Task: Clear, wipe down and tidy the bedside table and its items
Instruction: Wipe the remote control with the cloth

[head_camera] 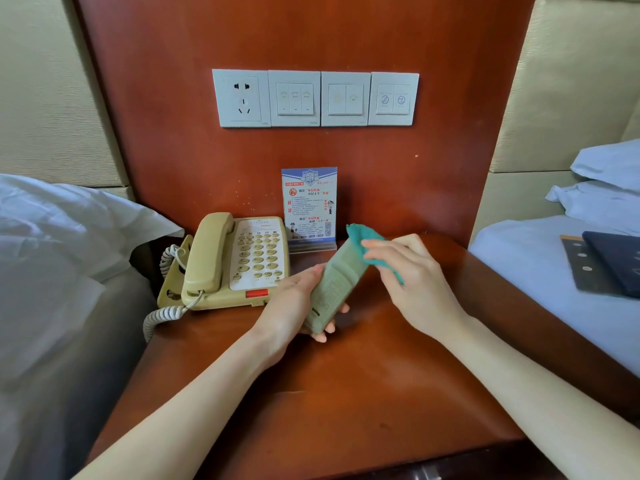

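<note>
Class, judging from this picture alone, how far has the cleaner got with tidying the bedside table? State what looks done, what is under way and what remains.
Done: nothing can be confirmed from this picture.

In hand: the left hand holds a grey-green remote control while the right hand rubs its top with a teal cloth.

Left: the beige corded telephone and the printed notice card in its clear stand sit on the reddish wooden table, apparently not yet cleared.

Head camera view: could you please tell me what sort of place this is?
Most likely a hotel twin room: a bedside table between two white-sheeted beds, a corded desk telephone, a wall switch panel, and an upright notice card.
</note>
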`<state>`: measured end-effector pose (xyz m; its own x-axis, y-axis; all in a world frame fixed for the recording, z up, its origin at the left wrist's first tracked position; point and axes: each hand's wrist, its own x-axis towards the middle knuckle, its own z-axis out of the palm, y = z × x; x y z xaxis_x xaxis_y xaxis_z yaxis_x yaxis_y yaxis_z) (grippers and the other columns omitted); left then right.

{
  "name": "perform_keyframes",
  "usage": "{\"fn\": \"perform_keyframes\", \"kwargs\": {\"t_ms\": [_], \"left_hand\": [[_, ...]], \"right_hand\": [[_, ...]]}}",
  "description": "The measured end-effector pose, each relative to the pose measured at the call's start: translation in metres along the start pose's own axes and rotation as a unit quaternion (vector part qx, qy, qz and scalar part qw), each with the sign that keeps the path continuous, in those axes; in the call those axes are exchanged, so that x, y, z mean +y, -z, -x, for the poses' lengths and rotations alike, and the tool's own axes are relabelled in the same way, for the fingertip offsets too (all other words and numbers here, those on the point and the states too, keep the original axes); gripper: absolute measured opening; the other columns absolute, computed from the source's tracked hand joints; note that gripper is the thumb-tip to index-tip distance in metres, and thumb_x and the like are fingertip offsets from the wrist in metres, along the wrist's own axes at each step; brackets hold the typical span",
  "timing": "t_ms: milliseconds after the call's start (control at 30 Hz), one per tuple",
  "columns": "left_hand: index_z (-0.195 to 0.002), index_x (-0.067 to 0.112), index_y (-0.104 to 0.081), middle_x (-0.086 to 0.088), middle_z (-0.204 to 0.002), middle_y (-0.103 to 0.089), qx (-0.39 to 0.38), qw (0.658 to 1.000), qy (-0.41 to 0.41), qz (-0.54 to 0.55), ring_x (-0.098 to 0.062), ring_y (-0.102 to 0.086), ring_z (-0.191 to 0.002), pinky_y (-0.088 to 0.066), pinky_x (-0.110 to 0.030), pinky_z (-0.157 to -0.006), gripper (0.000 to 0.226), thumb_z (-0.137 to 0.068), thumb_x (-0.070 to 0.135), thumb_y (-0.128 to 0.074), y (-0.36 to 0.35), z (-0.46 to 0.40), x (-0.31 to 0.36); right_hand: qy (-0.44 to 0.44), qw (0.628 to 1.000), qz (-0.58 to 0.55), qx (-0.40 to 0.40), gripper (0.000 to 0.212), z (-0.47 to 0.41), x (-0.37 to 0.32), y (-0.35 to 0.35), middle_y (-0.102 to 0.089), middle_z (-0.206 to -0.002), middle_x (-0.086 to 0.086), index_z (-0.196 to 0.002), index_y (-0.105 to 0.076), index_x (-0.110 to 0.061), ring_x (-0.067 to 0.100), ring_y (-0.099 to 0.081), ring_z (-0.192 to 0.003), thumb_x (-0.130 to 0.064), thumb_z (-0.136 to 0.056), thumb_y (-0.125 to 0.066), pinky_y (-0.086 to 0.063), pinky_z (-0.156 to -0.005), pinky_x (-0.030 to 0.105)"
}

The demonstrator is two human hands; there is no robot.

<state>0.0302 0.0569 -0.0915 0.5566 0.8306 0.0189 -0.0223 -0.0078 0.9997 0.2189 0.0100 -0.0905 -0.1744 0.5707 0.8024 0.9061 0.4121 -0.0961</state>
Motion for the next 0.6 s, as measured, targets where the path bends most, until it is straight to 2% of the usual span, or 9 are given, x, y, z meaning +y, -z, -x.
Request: {"fn": "perform_keyframes", "kwargs": {"t_ms": [67,167,233,400,500,600], "left_hand": [[-0.119,0.026,-0.062,-0.016,-0.079,-0.070,0.000,1.000,-0.002,0.004,-0.021,-0.055,-0.047,-0.044,-0.023,-0.041,0.037,-0.104,0.036,-0.030,0.000,-0.001,-0.002],[-0.116,0.019,-0.062,-0.015,-0.077,-0.070,0.007,1.000,0.001,0.030,-0.022,-0.056,-0.048,-0.044,-0.023,-0.040,0.038,-0.104,0.037,-0.031,0.005,-0.002,-0.003],[-0.112,0.014,-0.062,-0.016,-0.077,-0.070,0.007,0.999,0.002,0.046,-0.022,-0.056,-0.048,-0.044,-0.024,-0.039,0.038,-0.104,0.036,-0.032,0.006,-0.002,-0.003],[-0.113,0.021,-0.063,-0.019,-0.077,-0.071,-0.008,1.000,-0.004,0.010,-0.023,-0.058,-0.045,-0.047,-0.024,-0.040,0.036,-0.104,0.035,-0.030,0.004,-0.003,-0.003],[-0.115,0.021,-0.062,-0.019,-0.078,-0.071,-0.015,1.000,-0.011,-0.009,-0.023,-0.060,-0.047,-0.050,-0.026,-0.043,0.037,-0.105,0.034,-0.028,0.002,0.000,-0.003],[-0.120,0.024,-0.060,-0.018,-0.081,-0.071,-0.018,1.000,-0.023,-0.005,-0.023,-0.061,-0.053,-0.053,-0.028,-0.048,0.037,-0.105,0.035,-0.028,0.002,0.000,-0.004]], "right_hand": [[0.033,0.999,0.028,-0.007,0.021,0.002,-0.004,0.000,-0.066,-0.119,0.007,-0.104,-0.068,0.000,0.028,-0.055,-0.095,0.006,-0.086,-0.059,-0.053,-0.081,0.042],[0.128,0.990,0.035,-0.056,0.021,0.006,-0.017,-0.006,-0.065,-0.120,0.006,-0.105,-0.068,-0.002,0.028,-0.054,-0.094,0.003,-0.087,-0.058,-0.053,-0.077,0.039],[0.142,0.987,0.023,-0.074,0.020,0.005,-0.020,-0.008,-0.064,-0.121,0.005,-0.105,-0.067,-0.004,0.027,-0.053,-0.094,0.002,-0.088,-0.058,-0.054,-0.075,0.039],[0.005,1.000,-0.015,-0.008,0.023,0.001,0.000,0.000,-0.066,-0.119,0.003,-0.105,-0.068,-0.003,0.025,-0.055,-0.098,0.006,-0.084,-0.061,-0.051,-0.084,0.041],[-0.050,0.998,-0.025,0.003,0.028,0.001,0.006,0.002,-0.065,-0.119,0.003,-0.110,-0.066,-0.004,0.023,-0.055,-0.105,0.006,-0.084,-0.063,-0.053,-0.086,0.042],[-0.068,0.997,-0.035,0.016,0.038,0.001,-0.001,0.001,-0.060,-0.120,0.005,-0.122,-0.060,-0.008,0.014,-0.054,-0.109,0.002,-0.086,-0.064,-0.052,-0.089,0.033]]}}
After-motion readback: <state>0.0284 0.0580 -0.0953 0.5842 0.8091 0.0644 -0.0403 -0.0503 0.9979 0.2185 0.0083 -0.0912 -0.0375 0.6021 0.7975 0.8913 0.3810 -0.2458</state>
